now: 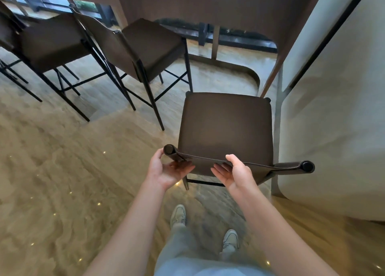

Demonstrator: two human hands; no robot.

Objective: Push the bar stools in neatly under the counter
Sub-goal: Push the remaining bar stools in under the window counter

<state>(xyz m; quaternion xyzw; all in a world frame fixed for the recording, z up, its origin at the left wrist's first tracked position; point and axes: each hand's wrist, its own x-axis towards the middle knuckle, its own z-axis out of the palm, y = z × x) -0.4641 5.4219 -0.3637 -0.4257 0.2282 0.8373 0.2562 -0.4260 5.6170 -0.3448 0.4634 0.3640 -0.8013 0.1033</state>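
Left hand [166, 167]: thumb lies on the top edge of the backrest [235, 163] beside its rolled left end; the fingers [183, 165] are curled underneath against the rear face, so the hand grips the rail. Right hand [235, 171]: thumb over the top edge near mid-span, palm turned up, fingers extended and only slightly bent behind the backrest; whether they press the rear face cannot be told.

The gripped part belongs to the near bar stool [226, 123], dark brown seat, thin black legs. Its far seat edge lies at the edge of the brown counter [208, 5]; the seat is not under the counter. The stool's right side stands just beside a pale panel [333, 130], with a narrow gap.

Two more bar stools stand to the left: a middle stool [152, 46], partly below the counter edge and turned at an angle, and a left stool [52, 42]. Open polished floor [62, 171] lies left of the near stool. The person's shoes [179, 214] stand directly behind it.
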